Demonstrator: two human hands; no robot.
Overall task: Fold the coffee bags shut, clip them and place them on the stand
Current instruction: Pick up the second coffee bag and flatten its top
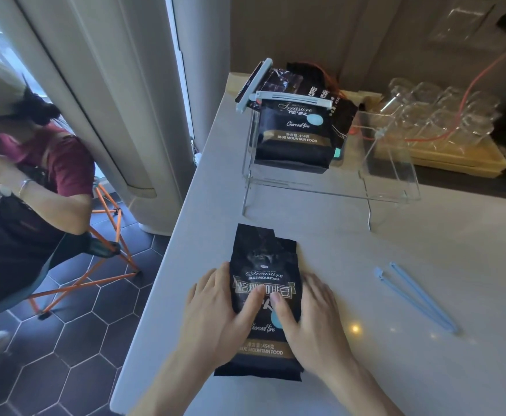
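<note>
A black coffee bag (264, 259) lies flat on the white counter (395, 295), its torn top open and pointing away from me. My left hand (215, 313) grips its left side with the thumb pressed on the label. My right hand (308, 319) grips its right side in the same way. An open light-blue clip (415, 297) lies on the counter to the right of the bag. The clear acrylic stand (374, 181) sits further back and holds a clipped black bag (293, 136) with a white clip (293, 99) across its top, and more bags behind it.
Glass jars (437, 115) on a yellow tray stand at the back right, with an orange cable running across them. A person (23, 175) sits on an orange-legged stool to the left, beyond the counter edge. A tall white unit (101, 94) stands by the window.
</note>
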